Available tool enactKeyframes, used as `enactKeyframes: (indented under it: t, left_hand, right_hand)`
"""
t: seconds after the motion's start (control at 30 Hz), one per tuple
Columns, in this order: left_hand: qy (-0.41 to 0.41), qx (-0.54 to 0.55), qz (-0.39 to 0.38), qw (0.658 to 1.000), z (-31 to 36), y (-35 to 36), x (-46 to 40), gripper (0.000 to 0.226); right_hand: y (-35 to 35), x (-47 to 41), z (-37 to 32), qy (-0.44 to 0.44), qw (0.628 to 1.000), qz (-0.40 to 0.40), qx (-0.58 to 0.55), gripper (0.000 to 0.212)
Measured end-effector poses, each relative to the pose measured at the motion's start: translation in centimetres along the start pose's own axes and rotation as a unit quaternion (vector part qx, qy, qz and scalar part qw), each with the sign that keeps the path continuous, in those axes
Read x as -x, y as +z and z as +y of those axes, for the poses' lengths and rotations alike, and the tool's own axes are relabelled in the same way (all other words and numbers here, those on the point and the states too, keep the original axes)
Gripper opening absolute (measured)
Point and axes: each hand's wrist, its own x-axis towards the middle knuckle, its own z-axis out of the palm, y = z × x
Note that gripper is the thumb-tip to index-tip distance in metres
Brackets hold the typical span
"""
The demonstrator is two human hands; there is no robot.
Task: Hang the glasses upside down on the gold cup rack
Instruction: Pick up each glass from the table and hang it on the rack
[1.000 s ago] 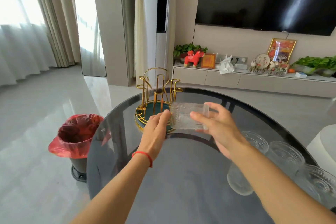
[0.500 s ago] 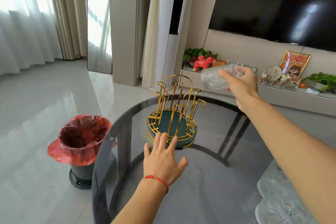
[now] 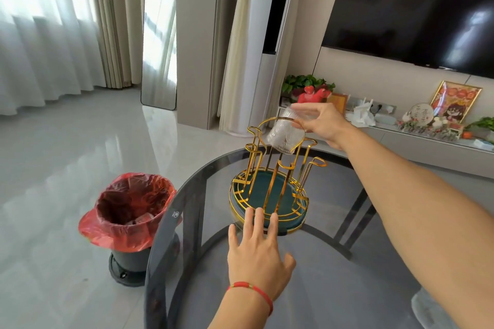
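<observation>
We note one glass (image 3: 284,134), clear w/ a ribbed, textured wall, held mouth-down and slightly tilted above the gold cup rack (image 3: 270,181). Its open end sits at the level of the upper prongs, behind the rack's arched top handle; we cannot tell whether it touches a prong yet. The rack is thin gold wire: several upright prongs w/ looped tips, rising from a round dark-green tray base ringed in gold. No glass hangs on any prong we can see. The rack stands on the round dark glass table (image 3: 334,275), toward its far side.

Right hand (image 3: 324,125): reaching out over the rack, fingers wrapped around the glass at its base end, thumb on the near side. Firm grasp, arm extended.

Left hand (image 3: 258,251): palm down on the table, fingers spread and relaxed, holding nothing. Fingertips (image 3: 258,215) lie at the near rim of the rack's base, approx. touching it; contact cannot be confirmed. A red string bracelet (image 3: 254,291) sits on that wrist.

At the lower right edge, part of another clear glass item (image 3: 425,307) shows on the table; detail too blurred to state.

Beside the table, on the floor to the left: a bin (image 3: 128,224) w/ a red bag liner.
</observation>
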Motion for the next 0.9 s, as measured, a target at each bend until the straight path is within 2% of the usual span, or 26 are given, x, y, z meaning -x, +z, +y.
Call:
enactKeyframes:
  t: [0.07,0.2,0.47,0.57,0.67,0.8,0.9]
  left_hand:
    - [0.003,0.000,-0.006,1.000,-0.1,-0.1,-0.1,0.078]
    - [0.012,-0.008,-0.021,1.000,-0.3,-0.4,-0.2,0.080]
    - [0.000,-0.028,-0.038,0.999,-0.1,-0.7,-0.3,0.084]
    - [-0.012,-0.052,-0.026,0.998,0.3,-0.7,-0.4,0.084]
    - [-0.029,-0.080,-0.013,0.996,0.8,-0.7,-0.3,0.083]
    - [-0.049,-0.083,-0.004,0.995,2.1,-1.0,0.7,0.081]
    - [0.034,-0.045,0.038,0.998,4.3,-1.2,2.4,0.075]
  right_hand:
    - [0.2,-0.3,0.3,-0.008,0.998,-0.055,0.023,0.074]
    - [1.0,-1.1,1.0,0.000,0.990,-0.131,0.043,0.067]
    - [1.3,-0.9,1.4,-0.023,0.982,-0.156,0.100,0.079]
    - [0.2,0.5,1.0,-0.045,0.976,-0.119,0.178,0.085]
    - [-2.4,4.0,0.5,-0.060,0.975,-0.070,0.205,0.067]
    - [-6.4,13.3,-0.4,-0.053,0.962,-0.038,0.265,0.045]
    - [-8.4,22.0,-0.7,-0.048,0.958,0.007,0.282,0.032]
